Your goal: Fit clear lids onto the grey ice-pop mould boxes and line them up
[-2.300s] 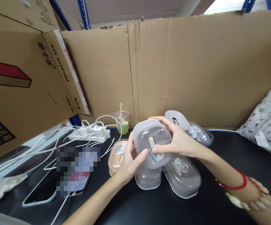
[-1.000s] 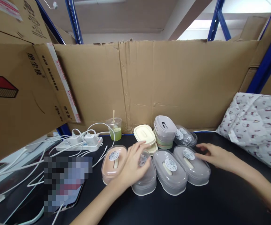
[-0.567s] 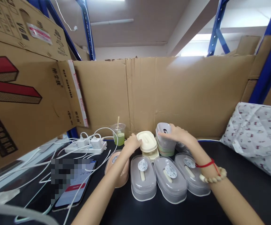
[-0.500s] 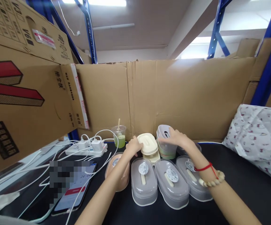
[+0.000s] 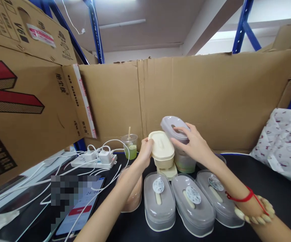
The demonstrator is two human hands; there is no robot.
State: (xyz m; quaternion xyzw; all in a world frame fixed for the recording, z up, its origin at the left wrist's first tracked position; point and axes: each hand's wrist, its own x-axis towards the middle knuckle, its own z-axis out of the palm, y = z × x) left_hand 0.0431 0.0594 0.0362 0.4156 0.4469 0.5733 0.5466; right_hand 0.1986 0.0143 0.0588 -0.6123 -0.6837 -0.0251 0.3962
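My left hand grips the left side of a cream lidded box, thumb at its rim. The box is raised and tilted above another cream piece on the table. In my right hand is a translucent grey oval cover with a slot in its top, held by fingers and thumb. It tilts above a translucent container, whose upper part the hand partly hides. In front stand several grey-covered oval boxes with round labels. A peach-coloured box is partly behind my left forearm.
A plastic cup of green drink with a straw stands at the back. To the left are a power strip, white cables and a phone. Cardboard walls the back; a patterned white bag sits right.
My right hand has lifted the grey cover and moved it left. My left hand has raised and tilted the cream box, showing its side. The view has shifted slightly.
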